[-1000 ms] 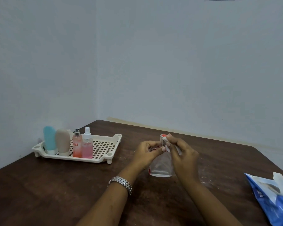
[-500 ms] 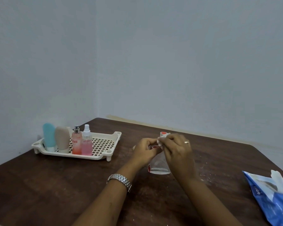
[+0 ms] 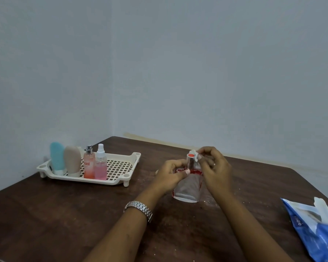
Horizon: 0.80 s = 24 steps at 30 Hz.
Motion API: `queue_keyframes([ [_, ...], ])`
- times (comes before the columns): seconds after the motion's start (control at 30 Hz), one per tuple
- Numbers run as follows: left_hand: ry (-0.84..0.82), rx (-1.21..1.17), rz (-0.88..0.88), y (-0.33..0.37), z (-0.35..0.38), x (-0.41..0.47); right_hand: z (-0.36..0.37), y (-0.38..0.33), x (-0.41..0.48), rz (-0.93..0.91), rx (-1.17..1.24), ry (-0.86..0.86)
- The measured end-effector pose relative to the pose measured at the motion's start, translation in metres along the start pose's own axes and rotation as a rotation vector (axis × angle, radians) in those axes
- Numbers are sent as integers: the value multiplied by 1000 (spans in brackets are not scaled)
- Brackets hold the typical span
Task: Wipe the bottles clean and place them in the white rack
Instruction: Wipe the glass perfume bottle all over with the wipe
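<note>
Bottle (image 3: 187,190) upright between the hands: left hand (image 3: 169,175) curled round its shoulder to steady it, right hand (image 3: 215,170) pinching wipe (image 3: 196,156) against the cap (image 3: 191,152). White rack (image 3: 135,162) well left of left hand, part filled.

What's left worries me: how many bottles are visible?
5. Four stand in the white rack: blue tube, beige tube, orange sprayer, pink sprayer. The fifth, a clear bottle on the table, is held by the left hand; the right hand pinches a wipe at its cap.
</note>
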State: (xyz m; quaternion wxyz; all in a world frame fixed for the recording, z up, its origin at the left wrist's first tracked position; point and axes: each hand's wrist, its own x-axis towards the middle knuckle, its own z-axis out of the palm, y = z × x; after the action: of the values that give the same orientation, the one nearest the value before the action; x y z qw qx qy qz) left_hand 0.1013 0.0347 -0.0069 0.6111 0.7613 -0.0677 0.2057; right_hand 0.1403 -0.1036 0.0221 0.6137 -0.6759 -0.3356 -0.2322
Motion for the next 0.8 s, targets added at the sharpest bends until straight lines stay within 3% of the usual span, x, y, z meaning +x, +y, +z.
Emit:
queue_keyframes([
  [0.13, 84, 277, -15, 1, 5, 0, 3, 1, 4, 147, 176, -138],
  [0.43, 151, 529, 0, 17, 7, -9, -6, 2, 2, 226, 147, -347],
  [0.53, 160, 495, 15, 16, 2, -8, -7, 0, 0, 214, 151, -374],
  [0.63, 155, 311, -17, 14, 0, -10, -4, -5, -2, 149, 96, -359],
  [0.73, 94, 95, -10, 16, 3, -11, 1, -8, 2, 47, -105, -386],
  [0.8, 74, 92, 0, 17, 5, -11, 2, -10, 8, -28, -287, -457],
])
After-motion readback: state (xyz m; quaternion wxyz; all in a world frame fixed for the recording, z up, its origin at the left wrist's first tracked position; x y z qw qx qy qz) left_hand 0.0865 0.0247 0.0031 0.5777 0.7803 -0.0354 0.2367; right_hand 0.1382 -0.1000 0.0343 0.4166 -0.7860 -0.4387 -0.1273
